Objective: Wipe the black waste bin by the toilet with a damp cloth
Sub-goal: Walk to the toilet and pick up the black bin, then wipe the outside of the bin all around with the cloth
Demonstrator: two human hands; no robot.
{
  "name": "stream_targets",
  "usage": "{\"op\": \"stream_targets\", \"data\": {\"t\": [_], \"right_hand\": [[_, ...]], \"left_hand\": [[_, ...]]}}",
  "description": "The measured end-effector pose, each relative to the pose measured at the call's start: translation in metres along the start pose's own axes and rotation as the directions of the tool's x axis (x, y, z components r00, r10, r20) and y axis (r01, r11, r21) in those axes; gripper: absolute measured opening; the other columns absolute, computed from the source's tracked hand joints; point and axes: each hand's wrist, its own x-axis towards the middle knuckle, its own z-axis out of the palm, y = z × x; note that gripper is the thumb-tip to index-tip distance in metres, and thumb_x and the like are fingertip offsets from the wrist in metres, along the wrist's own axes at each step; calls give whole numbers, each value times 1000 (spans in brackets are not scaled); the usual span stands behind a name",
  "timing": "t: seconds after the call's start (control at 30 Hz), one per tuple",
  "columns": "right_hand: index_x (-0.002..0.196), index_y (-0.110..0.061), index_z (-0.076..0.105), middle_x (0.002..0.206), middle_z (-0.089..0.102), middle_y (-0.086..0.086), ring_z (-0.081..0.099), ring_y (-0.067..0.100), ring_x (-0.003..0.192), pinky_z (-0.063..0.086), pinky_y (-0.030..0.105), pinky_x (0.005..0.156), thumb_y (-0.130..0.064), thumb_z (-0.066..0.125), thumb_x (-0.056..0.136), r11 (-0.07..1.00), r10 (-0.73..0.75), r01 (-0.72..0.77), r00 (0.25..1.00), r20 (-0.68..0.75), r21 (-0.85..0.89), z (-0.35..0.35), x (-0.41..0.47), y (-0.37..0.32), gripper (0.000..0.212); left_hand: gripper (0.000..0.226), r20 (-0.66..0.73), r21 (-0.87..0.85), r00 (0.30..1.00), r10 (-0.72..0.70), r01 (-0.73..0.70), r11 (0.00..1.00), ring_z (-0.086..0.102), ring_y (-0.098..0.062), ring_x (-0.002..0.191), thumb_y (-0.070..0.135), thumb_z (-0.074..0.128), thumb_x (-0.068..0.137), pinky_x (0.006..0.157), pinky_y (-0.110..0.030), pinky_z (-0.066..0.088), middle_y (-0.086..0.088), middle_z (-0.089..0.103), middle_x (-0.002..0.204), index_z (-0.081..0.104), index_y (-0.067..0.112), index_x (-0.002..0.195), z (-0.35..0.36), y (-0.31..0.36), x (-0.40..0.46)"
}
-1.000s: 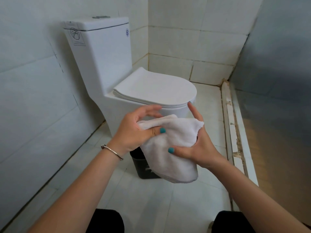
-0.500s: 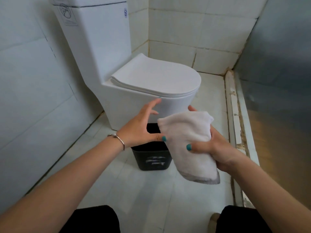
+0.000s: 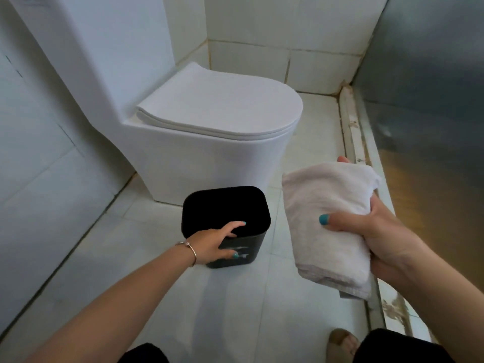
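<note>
The black bin (image 3: 225,213) stands on the white tiled floor (image 3: 235,305), just in front of the toilet (image 3: 209,142) and a little toward its near side. The bin is upright and its top is open, and the inside looks dark (I cannot see what is in it, if anything).

The left hand (image 3: 213,243) is on the near edge of the bin. Its fingers (image 3: 235,226) curl over the rim and dip into the opening, and the thumb presses on the outside wall, so the hand holds the rim between them. A thin bracelet (image 3: 190,248) sits on that wrist.

The right hand (image 3: 377,231) is off to the right of the bin and higher up, not touching it. It holds a white cloth (image 3: 324,218) that is folded into a thick bundle. The thumb lies across the front of the cloth and the other fingers wrap round behind it, with one fingertip poking out at the top. The lower end of the cloth hangs down past the hand.

The toilet lid is down. White tiled walls (image 3: 262,35) stand behind the toilet, and a grey panel (image 3: 432,87) runs along the right side. A sandalled foot (image 3: 343,341) shows at the bottom.
</note>
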Motion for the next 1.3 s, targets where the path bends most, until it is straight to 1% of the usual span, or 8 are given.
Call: {"op": "stream_targets", "data": {"t": [0.13,0.3,0.43,0.53,0.83,1.0,1.17,1.3], "right_hand": [[133,-58,43,114,68,-1,68,31,102,60,50,73,1,71,54,1000,12,-12,1000,-1,15,2,4,4,103],[135,-57,41,101,72,-7,71,25,96,60,47,73,1,71,55,1000,-11,11,999,33,8,4,3,0,103],[135,-58,39,111,68,-3,67,28,102,60,49,77,5,76,61,999,-44,45,999,29,-8,5,-3,-13,104],[133,-61,38,117,64,-2,65,29,104,59,50,79,-2,73,56,997,-72,74,996,44,-31,6,-14,-23,103],[139,-54,37,116,65,-1,67,27,101,60,43,69,12,73,69,985,-169,168,985,42,33,4,-44,-46,103],[139,-50,41,122,63,2,65,29,105,60,42,65,15,69,69,975,-202,201,979,5,91,0,-57,-56,100],[140,-50,40,129,59,6,61,34,112,59,49,73,5,75,53,975,-203,203,979,-12,93,-8,-67,-58,108],[139,-54,38,128,59,6,62,35,111,59,52,73,11,74,50,981,-191,191,981,11,33,-13,-69,-54,115]], "left_hand": [[62,-23,96,998,-50,52,994,64,-22,102,39,47,98,80,-30,50,2,70,107,12,43,149,1,-5,10],[57,-97,161,995,-39,55,986,43,-14,49,32,38,102,48,-23,32,0,44,54,8,54,144,-17,-3,9],[60,-166,-36,984,-66,60,998,64,-15,88,28,43,100,90,-32,51,0,69,101,11,61,139,-50,-8,-4],[58,-198,-162,980,-32,-1,987,33,-9,139,15,47,99,116,-28,26,8,38,149,20,44,141,-71,12,-33],[53,-496,-348,868,-28,-169,922,42,20,119,12,47,99,95,0,32,49,42,123,38,55,129,-121,107,-159],[37,-600,-601,757,-257,-215,770,50,-4,124,19,51,98,108,-26,37,10,59,130,58,45,123,-111,128,-197],[79,-491,-793,811,-317,-266,548,68,-4,96,4,78,71,73,-26,58,15,63,115,48,39,135,-90,149,-199],[89,-441,-855,839,-317,-287,431,67,-14,104,-2,77,67,74,-32,58,10,63,120,46,48,134,-76,146,-196]]}}
